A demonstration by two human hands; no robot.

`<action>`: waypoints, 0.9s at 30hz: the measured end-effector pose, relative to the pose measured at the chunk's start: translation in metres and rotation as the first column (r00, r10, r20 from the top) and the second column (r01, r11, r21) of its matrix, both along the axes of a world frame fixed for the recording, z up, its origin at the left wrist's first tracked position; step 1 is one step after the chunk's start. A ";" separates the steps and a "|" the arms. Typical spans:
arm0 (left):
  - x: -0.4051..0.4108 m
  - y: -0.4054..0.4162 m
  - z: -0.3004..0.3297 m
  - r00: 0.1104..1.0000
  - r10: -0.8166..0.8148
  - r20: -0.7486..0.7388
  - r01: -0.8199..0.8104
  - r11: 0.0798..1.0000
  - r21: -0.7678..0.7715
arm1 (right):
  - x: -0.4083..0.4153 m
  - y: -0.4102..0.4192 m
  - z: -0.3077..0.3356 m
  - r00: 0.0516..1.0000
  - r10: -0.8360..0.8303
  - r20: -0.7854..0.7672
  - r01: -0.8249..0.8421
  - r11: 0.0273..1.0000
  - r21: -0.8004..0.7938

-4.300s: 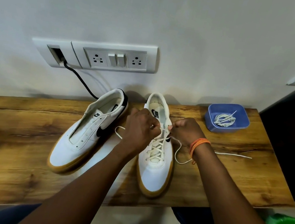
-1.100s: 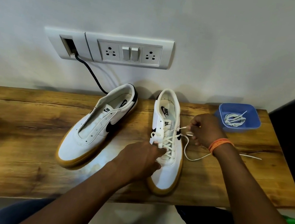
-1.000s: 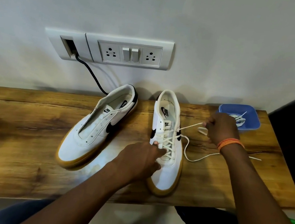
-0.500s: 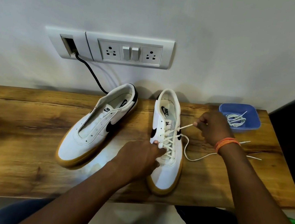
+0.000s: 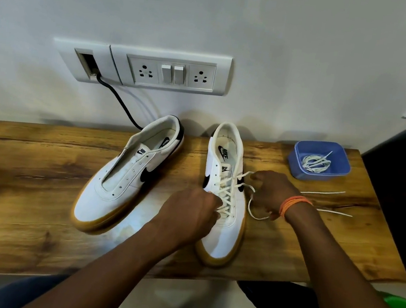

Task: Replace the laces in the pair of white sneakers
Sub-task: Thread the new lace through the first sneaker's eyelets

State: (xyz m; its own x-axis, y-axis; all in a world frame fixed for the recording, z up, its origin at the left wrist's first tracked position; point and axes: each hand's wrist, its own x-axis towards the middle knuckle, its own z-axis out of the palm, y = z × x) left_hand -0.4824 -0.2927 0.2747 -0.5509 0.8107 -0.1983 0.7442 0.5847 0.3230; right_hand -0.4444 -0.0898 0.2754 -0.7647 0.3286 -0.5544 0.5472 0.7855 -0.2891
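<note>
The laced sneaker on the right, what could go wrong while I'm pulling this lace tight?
1. The right hand pinches the lace near the top eyelets; a hard tug may slide the laced sneaker, since the left hand only holds its left edge.
2. The sneaker's toe sits near the wooden shelf front edge, so it might slip off.
3. The loose lace loop beside the wrist may snag the orange wristband.

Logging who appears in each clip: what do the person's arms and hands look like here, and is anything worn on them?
Both forearms are bare with no sleeves in view, and neither the left hand nor the right hand wears a glove. The right wrist carries a few thin orange bands. No ring or watch shows.
</note>
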 end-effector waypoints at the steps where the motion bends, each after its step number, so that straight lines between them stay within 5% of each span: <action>1: 0.000 0.001 -0.001 1.000 0.012 -0.018 -0.012 1.000 0.019 | -0.001 -0.005 -0.004 0.999 0.037 -0.026 -0.037 0.999 -0.002; 8: -0.005 0.001 -0.011 0.999 0.040 -0.021 -0.036 0.984 0.175 | -0.006 -0.007 -0.004 0.997 0.067 -0.035 -0.068 0.998 -0.014; 11: -0.006 0.004 -0.014 0.999 0.047 -0.004 -0.044 0.958 0.282 | -0.002 -0.003 0.006 0.998 0.033 0.045 -0.021 0.972 -0.233; 14: -0.003 0.007 -0.013 0.993 0.105 0.046 -0.114 0.904 0.411 | -0.001 0.000 0.016 0.984 -0.173 0.038 0.170 0.862 -0.478; 19: 0.003 0.016 -0.011 0.914 0.121 0.387 -0.323 0.792 0.518 | 0.000 -0.004 0.026 0.959 -0.278 0.047 0.227 0.661 -0.715; 23: 0.009 0.024 -0.002 0.657 0.024 0.753 -0.503 0.758 0.415 | 0.004 0.003 0.036 0.933 -0.347 -0.091 0.116 0.533 -0.838; 27: 0.018 0.028 -0.004 0.779 -0.024 0.626 -0.327 0.837 0.438 | 0.009 0.024 0.052 0.879 -0.430 -0.204 0.040 0.492 -0.870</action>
